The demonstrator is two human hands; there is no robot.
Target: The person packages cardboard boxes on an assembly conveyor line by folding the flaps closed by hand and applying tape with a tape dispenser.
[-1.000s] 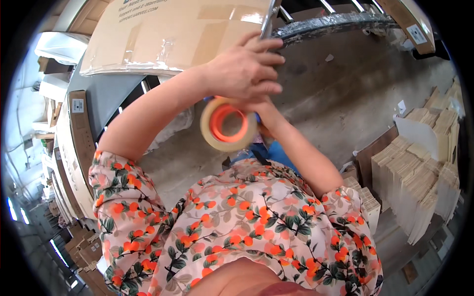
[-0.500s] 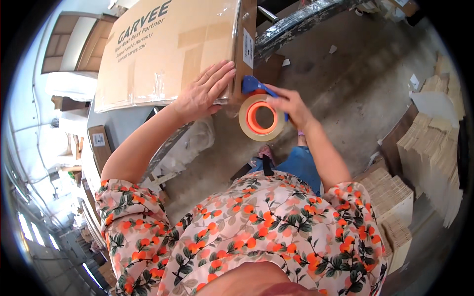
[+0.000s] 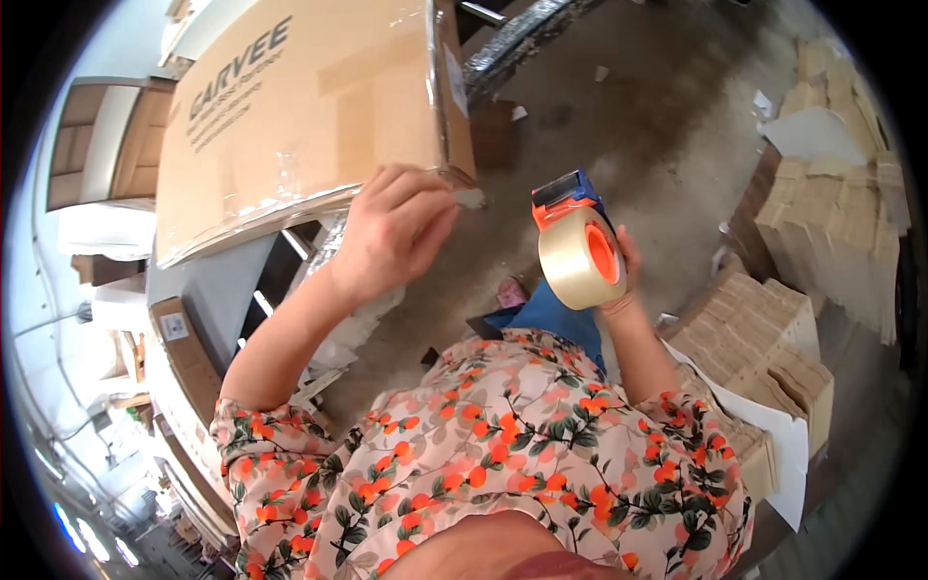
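Note:
A large brown cardboard box (image 3: 309, 106) with clear tape on its side fills the upper left. My left hand (image 3: 391, 237) rests with spread fingers on the box's near lower corner. My right hand (image 3: 623, 275) holds a tape dispenser (image 3: 577, 242) with a blue and orange frame and a roll of clear tape, lifted clear of the box to its right. Both arms wear floral orange sleeves.
Stacks of flat cardboard pieces (image 3: 773, 329) stand on the concrete floor (image 3: 657, 126) at the right, with white sheets under them. More flattened boxes (image 3: 184, 358) lean at the left. A dark metal roller track (image 3: 522, 34) lies beyond the box.
The tape dispenser has come away from the box's edge and moved right and down. My left hand slid to the box's lower corner. The view shifted, showing more of the box.

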